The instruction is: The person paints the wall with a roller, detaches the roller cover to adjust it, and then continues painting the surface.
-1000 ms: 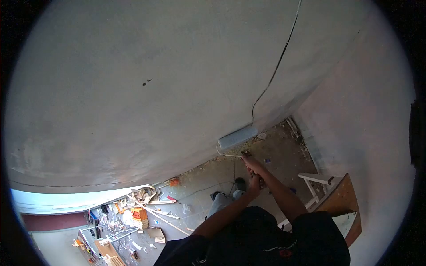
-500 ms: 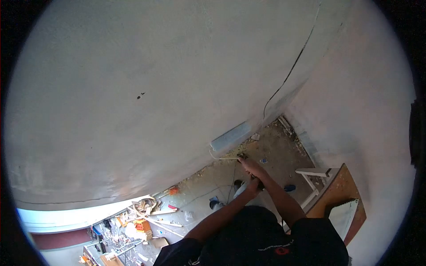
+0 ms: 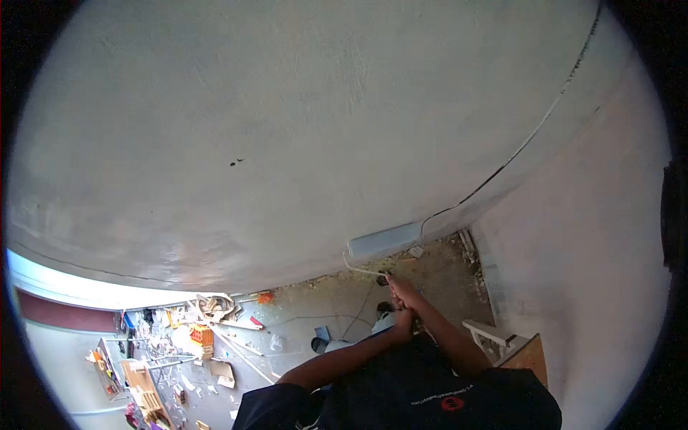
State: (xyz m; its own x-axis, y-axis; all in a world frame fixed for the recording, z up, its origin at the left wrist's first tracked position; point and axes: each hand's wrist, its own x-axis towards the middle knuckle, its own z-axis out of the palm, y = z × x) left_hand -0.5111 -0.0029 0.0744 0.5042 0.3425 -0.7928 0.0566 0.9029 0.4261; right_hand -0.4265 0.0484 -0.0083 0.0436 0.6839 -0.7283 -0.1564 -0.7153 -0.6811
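A paint roller (image 3: 385, 239) with a wide pale sleeve lies against the lower part of the grey wall (image 3: 287, 143). Its bent wire frame runs down to a handle that both my hands grip. My right hand (image 3: 401, 289) is closed round the handle nearer the roller. Just below it, my left hand (image 3: 403, 320) is wrapped round the lower part. Most of the handle is hidden by my fingers. A dark crack curves down the wall to the right end of the roller sleeve.
A wooden stand with pale legs (image 3: 494, 335) and a brown board (image 3: 529, 358) is at the lower right, beside the side wall. Wood strips, an orange crate (image 3: 203, 337) and scraps litter the floor at lower left. A thin cable crosses the floor.
The view has shifted, and the roller and both hands appear slightly lower in it. My hands still hold the handle. Less of the brown board shows, and more of the littered floor.
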